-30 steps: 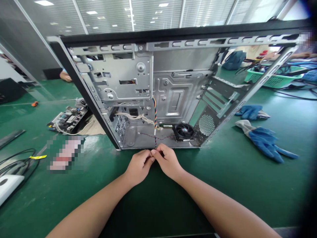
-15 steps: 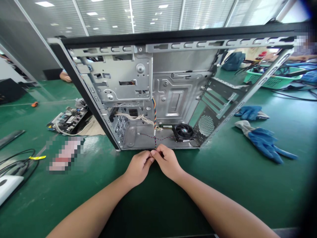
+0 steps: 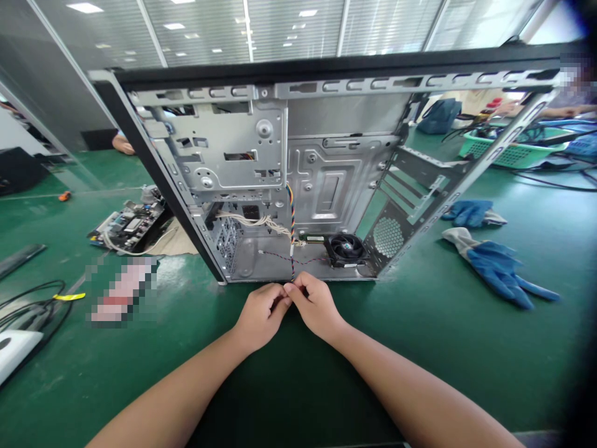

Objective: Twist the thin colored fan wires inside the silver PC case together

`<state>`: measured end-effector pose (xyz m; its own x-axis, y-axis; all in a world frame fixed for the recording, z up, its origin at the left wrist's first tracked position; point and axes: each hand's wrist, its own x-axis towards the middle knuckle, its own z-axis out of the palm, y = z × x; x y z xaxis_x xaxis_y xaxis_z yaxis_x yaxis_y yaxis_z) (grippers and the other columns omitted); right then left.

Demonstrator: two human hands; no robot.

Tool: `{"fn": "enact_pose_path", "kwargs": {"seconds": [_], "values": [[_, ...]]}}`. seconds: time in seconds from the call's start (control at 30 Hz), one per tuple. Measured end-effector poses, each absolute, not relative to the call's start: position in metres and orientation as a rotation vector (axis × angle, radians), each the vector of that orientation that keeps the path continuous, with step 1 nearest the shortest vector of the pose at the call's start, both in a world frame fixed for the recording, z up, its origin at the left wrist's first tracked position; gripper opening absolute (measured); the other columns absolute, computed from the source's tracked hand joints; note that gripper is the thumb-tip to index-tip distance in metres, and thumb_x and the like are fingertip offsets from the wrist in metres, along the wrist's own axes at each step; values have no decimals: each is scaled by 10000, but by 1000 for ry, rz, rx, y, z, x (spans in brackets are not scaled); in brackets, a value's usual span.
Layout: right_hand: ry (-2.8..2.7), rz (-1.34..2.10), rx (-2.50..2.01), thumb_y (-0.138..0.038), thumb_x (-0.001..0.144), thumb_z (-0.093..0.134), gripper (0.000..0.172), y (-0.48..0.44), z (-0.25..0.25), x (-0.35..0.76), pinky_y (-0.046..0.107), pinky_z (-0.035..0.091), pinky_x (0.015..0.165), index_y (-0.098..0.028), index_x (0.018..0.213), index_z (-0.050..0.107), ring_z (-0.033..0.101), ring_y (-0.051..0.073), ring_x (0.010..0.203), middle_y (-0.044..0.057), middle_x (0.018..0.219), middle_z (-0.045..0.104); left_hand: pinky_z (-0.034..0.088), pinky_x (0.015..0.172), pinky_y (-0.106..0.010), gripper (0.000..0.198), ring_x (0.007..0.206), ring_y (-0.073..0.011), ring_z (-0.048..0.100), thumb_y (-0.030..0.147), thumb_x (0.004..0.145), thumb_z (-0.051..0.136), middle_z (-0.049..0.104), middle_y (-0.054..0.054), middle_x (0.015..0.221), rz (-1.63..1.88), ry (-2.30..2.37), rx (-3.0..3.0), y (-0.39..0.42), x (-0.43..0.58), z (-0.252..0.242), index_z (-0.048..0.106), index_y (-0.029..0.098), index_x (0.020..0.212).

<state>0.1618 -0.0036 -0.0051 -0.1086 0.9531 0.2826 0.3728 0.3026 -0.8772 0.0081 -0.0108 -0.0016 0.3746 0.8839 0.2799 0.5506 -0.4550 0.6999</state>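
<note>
Twisted wire (image 3: 293, 278) pinched between fingertips of left hand (image 3: 260, 315) and right hand (image 3: 318, 306), both curled shut on it. Far end running up into computer case (image 3: 326, 168) ahead, seemingly not yet unplugged. Fan (image 3: 346, 247) just beyond right hand; gloves (image 3: 501, 267) farther right.

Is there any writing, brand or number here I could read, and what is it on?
Nothing here reads clearly.
Label on the fan hub: too small.
Markings on the circuit board: too small.
Patch on the table: blurred out.
Wire pinched by left hand and right hand: no print shows.
</note>
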Motion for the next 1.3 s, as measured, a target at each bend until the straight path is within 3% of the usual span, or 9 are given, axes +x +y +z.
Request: {"fn": "enact_pose_path", "kwargs": {"seconds": [0.93, 1.3], "values": [[-1653, 814, -1219, -279, 854, 527, 273, -3, -6, 161, 245, 326, 519, -212, 616, 413, 408, 111, 532, -46, 558, 441, 401, 618, -243, 163, 631, -125, 530, 203, 862, 548, 574, 8, 679, 907, 1243, 2102, -10, 8, -3, 521, 176, 703], [-1661, 795, -1217, -297, 862, 522, 285, -3, -6, 162, 244, 310, 507, -213, 615, 408, 393, 110, 523, -50, 549, 424, 403, 629, -245, 199, 637, -124, 516, 201, 911, 463, 584, 1, 700, 859, 1200, 2088, -8, 7, -1, 540, 173, 730]]}}
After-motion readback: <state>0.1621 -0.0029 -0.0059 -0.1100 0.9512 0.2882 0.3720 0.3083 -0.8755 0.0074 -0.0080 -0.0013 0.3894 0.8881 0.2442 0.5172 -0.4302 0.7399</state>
